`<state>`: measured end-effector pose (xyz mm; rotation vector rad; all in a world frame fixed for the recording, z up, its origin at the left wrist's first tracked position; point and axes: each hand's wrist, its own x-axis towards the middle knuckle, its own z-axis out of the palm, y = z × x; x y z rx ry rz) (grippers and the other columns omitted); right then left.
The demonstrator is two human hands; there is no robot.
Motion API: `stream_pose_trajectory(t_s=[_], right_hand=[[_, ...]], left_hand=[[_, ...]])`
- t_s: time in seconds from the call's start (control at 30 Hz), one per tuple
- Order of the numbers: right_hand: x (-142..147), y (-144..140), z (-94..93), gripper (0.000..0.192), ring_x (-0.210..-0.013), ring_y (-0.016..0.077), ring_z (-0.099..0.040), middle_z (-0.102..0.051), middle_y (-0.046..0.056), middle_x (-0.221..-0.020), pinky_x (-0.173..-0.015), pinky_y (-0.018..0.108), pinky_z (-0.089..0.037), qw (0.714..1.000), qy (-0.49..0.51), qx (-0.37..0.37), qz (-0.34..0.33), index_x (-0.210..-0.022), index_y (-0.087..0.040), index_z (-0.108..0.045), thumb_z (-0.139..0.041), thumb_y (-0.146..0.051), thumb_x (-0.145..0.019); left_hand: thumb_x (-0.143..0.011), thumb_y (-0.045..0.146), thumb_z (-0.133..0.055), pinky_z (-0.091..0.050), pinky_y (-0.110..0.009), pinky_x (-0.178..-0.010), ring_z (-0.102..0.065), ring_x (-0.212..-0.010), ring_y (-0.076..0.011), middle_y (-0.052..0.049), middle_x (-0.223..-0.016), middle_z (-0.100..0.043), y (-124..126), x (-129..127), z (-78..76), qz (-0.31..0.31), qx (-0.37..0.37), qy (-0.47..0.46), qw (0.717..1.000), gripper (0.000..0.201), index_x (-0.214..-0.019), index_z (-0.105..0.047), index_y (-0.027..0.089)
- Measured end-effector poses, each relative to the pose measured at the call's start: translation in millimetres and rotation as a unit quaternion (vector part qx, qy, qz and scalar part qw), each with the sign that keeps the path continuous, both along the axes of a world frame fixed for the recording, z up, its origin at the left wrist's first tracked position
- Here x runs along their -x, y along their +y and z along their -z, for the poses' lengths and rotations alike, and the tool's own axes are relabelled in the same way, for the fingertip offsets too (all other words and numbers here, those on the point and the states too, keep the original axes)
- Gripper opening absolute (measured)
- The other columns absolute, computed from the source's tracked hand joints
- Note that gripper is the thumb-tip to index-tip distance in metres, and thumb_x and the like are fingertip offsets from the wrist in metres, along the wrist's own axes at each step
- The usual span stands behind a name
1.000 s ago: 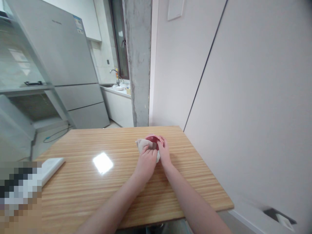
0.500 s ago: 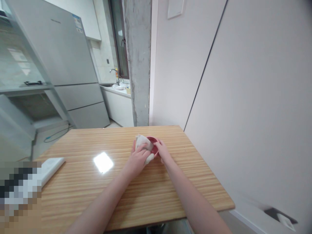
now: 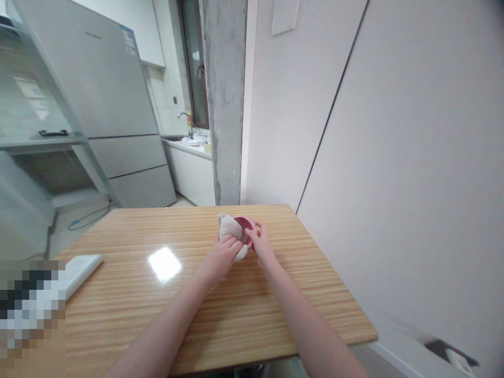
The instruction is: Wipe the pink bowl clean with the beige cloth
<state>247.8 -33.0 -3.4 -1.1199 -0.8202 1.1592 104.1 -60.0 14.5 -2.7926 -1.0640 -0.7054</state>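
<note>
A small red bowl [image 3: 244,224] rests on the wooden table [image 3: 197,310] near its far edge. My left hand [image 3: 220,255] presses a crumpled beige cloth [image 3: 229,229] against the bowl's left side and rim. My right hand [image 3: 261,245] grips the bowl from the right, its fingers curled over the rim. The two hands hide most of the bowl.
A white flat box [image 3: 82,268] lies at the table's left edge beside a blurred patch. A pale wall runs along the right side. Beyond the table stand a grey refrigerator [image 3: 106,105], a concrete pillar [image 3: 223,100] and a kitchen counter with a tap [image 3: 185,116].
My left hand has slid the cloth from the bowl's near side round to its left side. The bowl has tipped slightly and both hands have moved a little farther away.
</note>
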Motion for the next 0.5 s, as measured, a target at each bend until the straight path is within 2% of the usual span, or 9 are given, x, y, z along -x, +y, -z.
stream_pose_trajectory(t_s=[0.1,0.17,0.23,0.37,0.43,0.5], right_hand=[[-10.9,1.4,-8.2,0.053,-0.076,0.0178,-0.063,-0.068,0.001,-0.084,-0.064,0.028,-0.049,0.996,0.015,0.031,-0.085,-0.112,-0.022,-0.054,-0.067,-0.031,-0.061],[-14.3,2.3,-10.3,0.039,-0.082,0.0180,-0.062,-0.068,0.002,-0.088,-0.070,0.028,-0.049,0.994,0.016,0.012,-0.103,-0.101,-0.020,-0.061,-0.063,-0.027,-0.062],[-11.4,2.4,-7.7,0.034,-0.089,0.0183,-0.061,-0.068,0.002,-0.094,-0.077,0.029,-0.048,0.998,0.005,-0.016,-0.055,-0.096,-0.020,-0.062,-0.060,-0.026,-0.063],[8.4,-2.5,5.7,0.047,-0.102,0.0191,-0.057,-0.062,0.003,-0.111,-0.090,0.032,-0.044,0.995,-0.017,-0.059,0.083,-0.112,-0.022,-0.053,-0.061,-0.033,-0.067],[17.3,-7.0,10.4,0.051,-0.107,0.0193,-0.055,-0.059,0.005,-0.116,-0.095,0.033,-0.041,0.993,-0.029,-0.068,0.097,-0.117,-0.022,-0.048,-0.061,-0.036,-0.069],[21.0,-10.4,10.9,0.054,-0.109,0.0191,-0.055,-0.059,0.005,-0.118,-0.098,0.033,-0.039,0.993,-0.047,-0.079,0.075,-0.120,-0.022,-0.045,-0.061,-0.036,-0.070]], left_hand=[[-0.087,0.015,-0.044,-0.034,-0.042,-0.099,-0.052,-0.092,-0.0193,-0.004,-0.088,-0.060,0.8,11.9,-2.3,0.055,0.009,0.016,0.998,0.013,-0.088,-0.056,0.020],[-0.087,0.016,-0.045,-0.034,-0.042,-0.100,-0.052,-0.093,-0.0191,-0.004,-0.089,-0.060,-1.2,10.7,-5.1,0.054,0.012,0.008,0.998,0.012,-0.088,-0.056,0.020],[-0.087,0.019,-0.046,-0.037,-0.041,-0.098,-0.052,-0.096,-0.0201,-0.005,-0.092,-0.060,-2.8,5.6,-7.2,0.039,0.019,-0.012,0.999,0.010,-0.089,-0.056,0.020],[-0.086,0.021,-0.048,-0.042,-0.041,-0.092,-0.048,-0.104,-0.0227,-0.007,-0.099,-0.058,-2.5,-5.1,0.4,-0.018,0.023,-0.045,0.999,0.011,-0.096,-0.054,0.019],[-0.084,0.021,-0.051,-0.042,-0.043,-0.091,-0.047,-0.104,-0.0245,-0.008,-0.100,-0.057,-0.5,-7.5,8.8,-0.049,0.016,-0.040,0.998,0.014,-0.097,-0.053,0.018],[-0.082,0.019,-0.053,-0.044,-0.043,-0.089,-0.048,-0.101,-0.0249,-0.008,-0.099,-0.057,2.3,-6.3,15.3,-0.060,0.014,-0.035,0.998,0.015,-0.097,-0.052,0.016]])
